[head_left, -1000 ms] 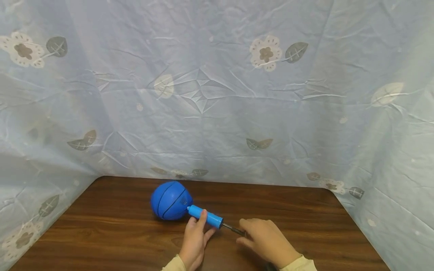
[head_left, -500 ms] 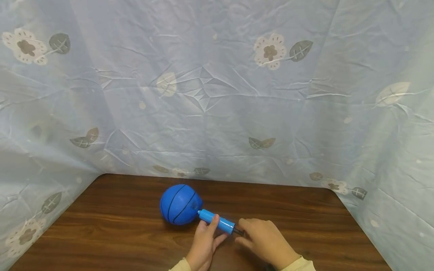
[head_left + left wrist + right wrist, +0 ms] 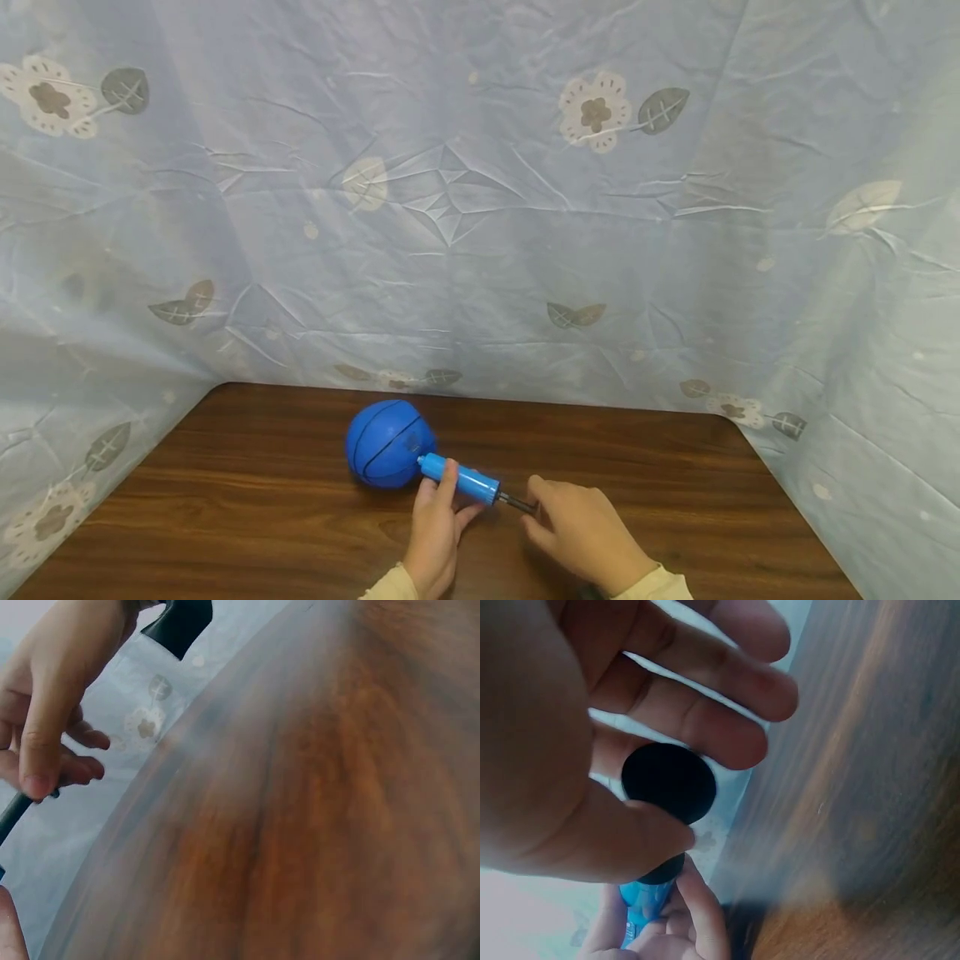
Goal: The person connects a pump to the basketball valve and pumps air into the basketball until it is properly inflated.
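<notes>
A blue ball with black lines sits on the brown table, left of centre. Against its right side points the tip of a blue hand pump, tilted down to the right. My left hand grips the pump's barrel, thumb along the top. At the other end, my right hand pinches the dark handle, with part of the rod showing between handle and barrel. In the right wrist view the handle's round black end lies between thumb and fingers. Whether a needle enters the ball is too small to tell.
The wooden table has rounded far corners. Pale blue cloth with flowers and leaves hangs behind it and along both sides.
The rod went deeper into the barrel half a second ago and is drawn partly out now. Ball, pump and left hand shifted right, then back left. The right hand stayed nearly in place.
</notes>
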The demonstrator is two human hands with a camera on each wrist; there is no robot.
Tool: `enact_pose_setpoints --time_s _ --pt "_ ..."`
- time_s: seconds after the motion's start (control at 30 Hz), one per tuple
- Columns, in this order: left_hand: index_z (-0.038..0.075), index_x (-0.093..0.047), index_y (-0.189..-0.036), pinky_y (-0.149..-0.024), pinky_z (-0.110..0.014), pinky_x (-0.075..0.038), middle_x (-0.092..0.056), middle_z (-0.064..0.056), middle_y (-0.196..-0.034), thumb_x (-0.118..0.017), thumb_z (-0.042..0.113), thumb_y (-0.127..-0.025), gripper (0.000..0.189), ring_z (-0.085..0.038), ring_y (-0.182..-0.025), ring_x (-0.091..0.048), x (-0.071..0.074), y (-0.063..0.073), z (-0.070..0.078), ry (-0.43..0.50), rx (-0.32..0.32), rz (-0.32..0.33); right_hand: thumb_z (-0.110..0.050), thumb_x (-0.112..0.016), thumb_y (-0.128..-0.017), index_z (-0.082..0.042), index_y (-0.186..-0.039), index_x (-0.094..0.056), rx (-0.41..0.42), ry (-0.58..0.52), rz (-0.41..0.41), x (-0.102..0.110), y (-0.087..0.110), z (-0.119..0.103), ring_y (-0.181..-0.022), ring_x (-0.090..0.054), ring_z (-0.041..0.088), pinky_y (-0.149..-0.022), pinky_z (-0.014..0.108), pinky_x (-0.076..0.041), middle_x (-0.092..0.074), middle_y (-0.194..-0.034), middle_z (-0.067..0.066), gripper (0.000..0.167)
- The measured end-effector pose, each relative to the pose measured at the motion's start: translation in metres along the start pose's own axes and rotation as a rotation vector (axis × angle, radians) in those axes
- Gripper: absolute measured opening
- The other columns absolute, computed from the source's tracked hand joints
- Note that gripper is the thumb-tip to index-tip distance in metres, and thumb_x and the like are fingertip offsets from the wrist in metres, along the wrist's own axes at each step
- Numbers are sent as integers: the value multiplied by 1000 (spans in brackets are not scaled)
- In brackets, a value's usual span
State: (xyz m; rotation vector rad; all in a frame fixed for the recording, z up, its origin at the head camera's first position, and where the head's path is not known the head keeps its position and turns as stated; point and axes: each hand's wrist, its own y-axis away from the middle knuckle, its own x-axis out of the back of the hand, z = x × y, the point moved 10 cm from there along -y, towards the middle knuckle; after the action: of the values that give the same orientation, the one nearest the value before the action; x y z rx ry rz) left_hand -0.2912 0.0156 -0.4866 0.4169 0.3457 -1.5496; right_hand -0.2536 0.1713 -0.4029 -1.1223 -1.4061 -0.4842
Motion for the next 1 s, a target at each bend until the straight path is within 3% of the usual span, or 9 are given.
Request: enact_pose_setpoints --time_s 0.3,0.4,0.53,0.7,0.8,1.0 --pt "-2 -33 -140 -88 -33 -58 -56 -15 -124 -45 48 -110 60 -16 -104 -63 27 -12 10 3 -36 150 -20 -76 -83 -22 -82 -55 -57 56 15 5 2 8 -48 -34 -1 -40 21 -31 -47 -61 -20 21" --pt "-1 -34 -139 -88 -32 -58 -55 -13 -124 -45 46 -110 57 -15 -104 -62 29 -13 12 5 -39 160 -19 -76 -83 -22 -81 -54 -59 73 28 7 1 10 -48 -31 -1 -40 21 -28 -44 -59 -19 22" --pt "-1 -32 -142 -96 -35 -56 -47 -16 -134 -45 44 -111 56 -17 -113 -58 26 -14 8 -7 -24 128 -17 -77 -85 -21 -80 -52 -46 76 21 8 1 10 -49 -29 0 -40 21 -27 -41 -59 -18 26" --pt "-5 -25 -147 -107 -45 -51 -33 -28 -152 -45 46 -110 65 -35 -136 -48 15 -10 -2 -31 24 48 -18 -79 -88 -20 -80 -50 19 57 4 5 0 3 -53 -32 -1 -43 20 -31 -42 -63 -17 30" --pt "-7 -22 -148 -107 -49 -50 -26 -33 -157 -47 46 -110 70 -45 -146 -36 5 -6 -7 -39 49 -16 -22 -80 -90 -20 -82 -52 45 29 -26 2 -1 0 -55 -35 -3 -46 17 -35 -45 -66 -18 29" --pt "-8 -17 -148 -107 -50 -50 -21 -34 -159 -52 42 -109 73 -48 -150 -26 -12 4 -15 -19 77 -113 -29 -81 -90 -19 -86 -56 65 -3 -45 -1 -1 -3 -57 -38 -4 -50 16 -39 -48 -69 -18 27"
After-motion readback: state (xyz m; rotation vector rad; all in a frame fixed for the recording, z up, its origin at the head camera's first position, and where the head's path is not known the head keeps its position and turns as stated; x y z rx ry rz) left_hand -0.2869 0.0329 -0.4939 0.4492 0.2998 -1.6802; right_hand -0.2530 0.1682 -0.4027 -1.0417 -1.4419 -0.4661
